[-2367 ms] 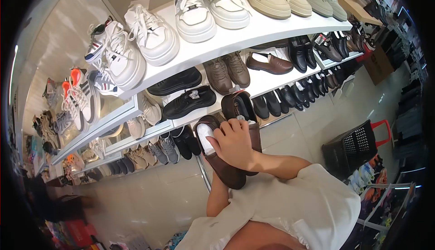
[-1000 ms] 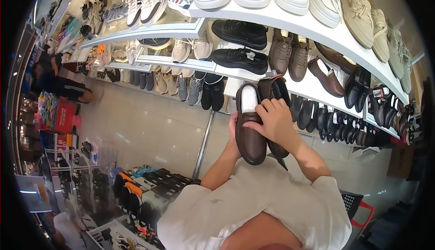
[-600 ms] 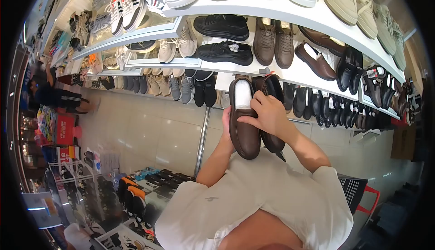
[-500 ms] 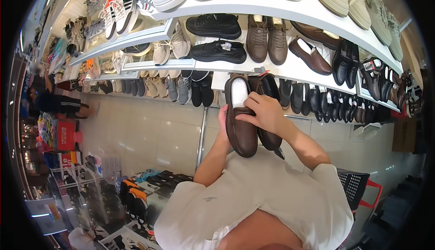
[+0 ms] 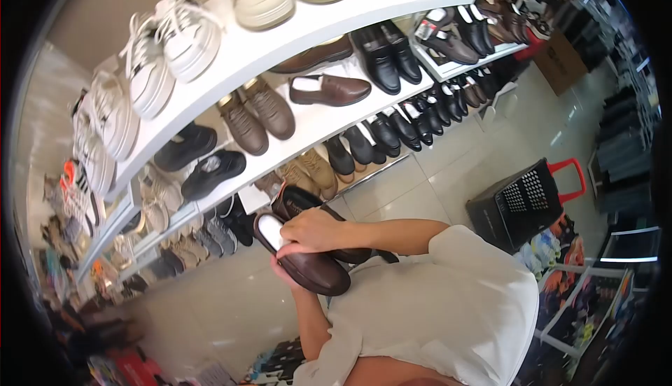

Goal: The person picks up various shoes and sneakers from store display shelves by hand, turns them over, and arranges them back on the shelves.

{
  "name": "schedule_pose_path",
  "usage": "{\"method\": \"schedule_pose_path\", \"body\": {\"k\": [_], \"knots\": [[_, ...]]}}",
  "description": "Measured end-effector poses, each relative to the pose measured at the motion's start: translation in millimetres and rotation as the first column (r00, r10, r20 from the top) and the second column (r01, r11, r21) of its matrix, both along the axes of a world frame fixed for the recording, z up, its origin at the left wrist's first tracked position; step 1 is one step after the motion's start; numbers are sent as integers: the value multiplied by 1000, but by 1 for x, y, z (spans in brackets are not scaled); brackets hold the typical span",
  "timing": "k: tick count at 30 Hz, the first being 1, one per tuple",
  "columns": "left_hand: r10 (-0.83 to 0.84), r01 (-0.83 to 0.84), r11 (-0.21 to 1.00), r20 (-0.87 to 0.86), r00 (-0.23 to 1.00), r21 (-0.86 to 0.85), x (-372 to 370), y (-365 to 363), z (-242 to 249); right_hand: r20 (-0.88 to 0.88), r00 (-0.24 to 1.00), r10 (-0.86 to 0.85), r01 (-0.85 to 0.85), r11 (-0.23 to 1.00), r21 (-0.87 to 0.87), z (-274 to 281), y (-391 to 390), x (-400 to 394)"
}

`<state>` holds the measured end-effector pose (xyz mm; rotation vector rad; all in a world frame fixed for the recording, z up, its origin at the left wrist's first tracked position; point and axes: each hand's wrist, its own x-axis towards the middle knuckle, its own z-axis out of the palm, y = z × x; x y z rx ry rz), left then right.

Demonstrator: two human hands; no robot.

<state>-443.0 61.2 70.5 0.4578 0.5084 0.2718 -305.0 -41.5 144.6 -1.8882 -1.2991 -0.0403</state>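
Observation:
A pair of dark brown leather loafers is held in front of my chest. The nearer loafer has its toe pointing down to the right and a white insert in its opening. My left hand is wrapped around its outer side from below, mostly hidden by the shoe. Across the top, my right hand grips the edge of the opening, fingers bent and thumb on the upper. Behind my right hand is the other loafer, partly covered.
A white shoe shelf curves ahead, carrying pale sneakers. Below are brown lace-up shoes, a reddish-brown loafer and black shoes. A black shopping basket with a red handle stands on the tiled floor at right.
The view has turned to the right and tilted, so the shelf slants and the basket shows fully. Both hands still hold the loafers, now appearing lower and further left.

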Motion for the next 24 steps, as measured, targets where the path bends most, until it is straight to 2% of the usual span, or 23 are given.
{"method": "schedule_pose_path", "body": {"k": [2,4,7,8,9,11,12,15,17,19,21,23,24], "knots": [[2,-4,998,31,1000,60,-1,-4,-20,24,1000,-10,10,1000,-14,-2,-11,0],[36,-37,998,-36,999,-50,0,-11,-14,8,1000,19,-19,1000,-15,0,-20,-4],[-87,89,994,39,995,-58,7,-18,4,-1,998,-62,62,997,-48,1,-27,-8],[-75,99,975,124,989,-201,5,-7,-18,-3,996,-93,93,996,-8,1,-28,-8],[-74,99,975,128,989,-198,3,-6,-13,1,996,-91,91,996,-5,2,-29,-10],[-182,179,979,-30,983,-101,11,-2,-3,-18,984,-179,177,982,-68,3,-32,-8],[-154,148,984,-56,986,-95,13,-6,9,14,978,-208,209,977,-34,5,-32,-10],[-217,210,969,-48,975,-128,2,2,18,17,966,-259,259,965,-36,11,-26,-22],[-228,218,960,-43,973,-174,-15,13,12,-14,971,-237,238,970,46,1,-11,-31],[-299,296,951,-11,954,-92,-47,32,17,-30,980,-199,197,979,-44,10,5,-48],[-238,230,958,-30,971,-171,-77,56,16,-78,977,-199,194,979,-69,14,26,-66],[-167,168,963,20,986,-210,-116,87,-29,-53,983,-178,173,981,-86,16,48,-83],[-123,124,992,-191,974,-8,-140,99,-32,-29,978,-207,203,974,-104,16,57,-92]]}}
